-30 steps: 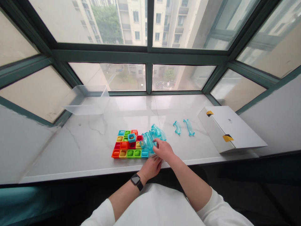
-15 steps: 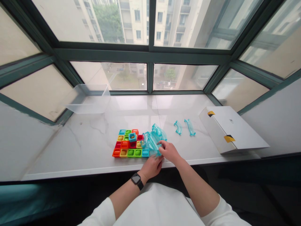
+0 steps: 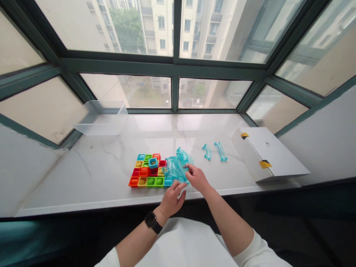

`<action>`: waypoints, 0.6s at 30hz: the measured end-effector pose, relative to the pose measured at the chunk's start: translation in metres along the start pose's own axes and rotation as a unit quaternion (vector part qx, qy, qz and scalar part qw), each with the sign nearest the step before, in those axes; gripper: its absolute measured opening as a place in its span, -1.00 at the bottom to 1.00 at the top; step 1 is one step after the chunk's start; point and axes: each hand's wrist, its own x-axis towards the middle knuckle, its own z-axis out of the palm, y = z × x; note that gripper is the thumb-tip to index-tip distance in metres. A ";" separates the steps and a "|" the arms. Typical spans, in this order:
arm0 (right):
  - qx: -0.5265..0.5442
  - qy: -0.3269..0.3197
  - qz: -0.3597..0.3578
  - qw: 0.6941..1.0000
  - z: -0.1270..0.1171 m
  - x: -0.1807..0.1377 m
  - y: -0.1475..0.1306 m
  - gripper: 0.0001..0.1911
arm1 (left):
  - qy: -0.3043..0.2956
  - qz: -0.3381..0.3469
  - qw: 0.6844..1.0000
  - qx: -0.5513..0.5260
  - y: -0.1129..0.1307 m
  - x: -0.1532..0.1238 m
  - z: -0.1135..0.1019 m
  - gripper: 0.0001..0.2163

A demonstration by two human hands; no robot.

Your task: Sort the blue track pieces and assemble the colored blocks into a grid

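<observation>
A heap of translucent light-blue track pieces (image 3: 175, 167) lies in front of me. My right hand (image 3: 197, 178) reaches into its right side, with the index finger and thumb closed on the edge of one piece. Just below the heap, my left hand (image 3: 172, 198) has its fingers apart and nothing in it; the fingertips are near the lowest pieces. Left of the heap sit square colored blocks (image 3: 147, 171) in red, orange, yellow, green and blue, laid in rows. One blue block (image 3: 152, 162) rests higher than those around it. The heap hides some right-hand blocks.
Two curved blue track pieces (image 3: 220, 152) lie apart, right of the heap. A white box (image 3: 274, 152) with yellow-black tabs stands at the right. At the back left is a clear plastic bin (image 3: 102, 128). Windows enclose the marble sill (image 3: 83, 185), whose front edge is close to me.
My left hand has drawn back left from under the right hand, and its fingers have spread. The right hand stays at the heap. The view has shifted slightly.
</observation>
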 end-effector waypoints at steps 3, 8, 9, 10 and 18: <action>0.062 -0.002 0.008 0.998 0.004 0.000 0.003 -0.69 | 0.053 -0.066 0.996 0.005 0.009 0.010 -0.013 -0.70; 0.201 -0.029 0.038 0.979 0.013 0.001 0.002 -0.66 | 0.072 -0.115 0.991 -0.010 0.011 0.024 -0.025 -0.65; 0.222 -0.033 0.040 0.974 0.015 0.001 0.000 -0.66 | 0.072 -0.119 0.990 -0.013 0.010 0.025 -0.027 -0.64; 0.239 -0.035 0.042 0.969 0.015 0.001 -0.002 -0.65 | 0.071 -0.120 0.990 -0.015 0.009 0.026 -0.028 -0.65; 0.314 -0.008 0.096 0.945 0.001 0.000 -0.007 -0.60 | 0.074 -0.120 0.990 0.005 0.001 0.029 -0.050 -0.75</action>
